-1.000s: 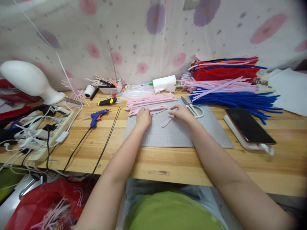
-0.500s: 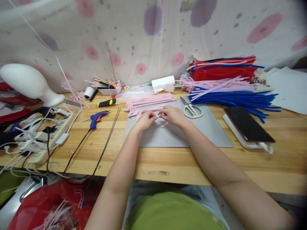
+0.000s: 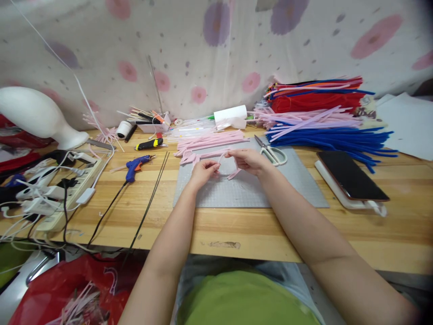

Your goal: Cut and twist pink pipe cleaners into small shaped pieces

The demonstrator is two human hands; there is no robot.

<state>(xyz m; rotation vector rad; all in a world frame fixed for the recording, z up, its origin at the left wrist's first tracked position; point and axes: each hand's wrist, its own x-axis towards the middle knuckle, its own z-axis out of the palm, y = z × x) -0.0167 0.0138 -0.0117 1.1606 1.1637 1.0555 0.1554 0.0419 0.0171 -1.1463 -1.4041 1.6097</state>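
Over the grey cutting mat [image 3: 270, 189], my left hand [image 3: 202, 172] and my right hand [image 3: 248, 160] are close together, each pinching an end of a short pink pipe cleaner piece [image 3: 221, 158] that arches between them. Another short pink piece [image 3: 236, 173] lies on the mat just under my right hand. A heap of cut pink pipe cleaners [image 3: 211, 141] lies along the mat's far edge. White-handled scissors [image 3: 272, 153] rest on the mat right of my right hand.
Stacked red, pink and blue pipe cleaners [image 3: 321, 122] fill the back right. A phone [image 3: 350, 176] lies on a white tray at right. A blue glue gun [image 3: 137, 163], a utility knife [image 3: 149, 144], a power strip [image 3: 61, 189] and a white foam head [image 3: 37, 115] sit at left. A red bag [image 3: 67, 289] hangs below the table edge.
Both hands left the mat's far side and came together at its middle, lifting a pink piece and bending it between their fingertips.
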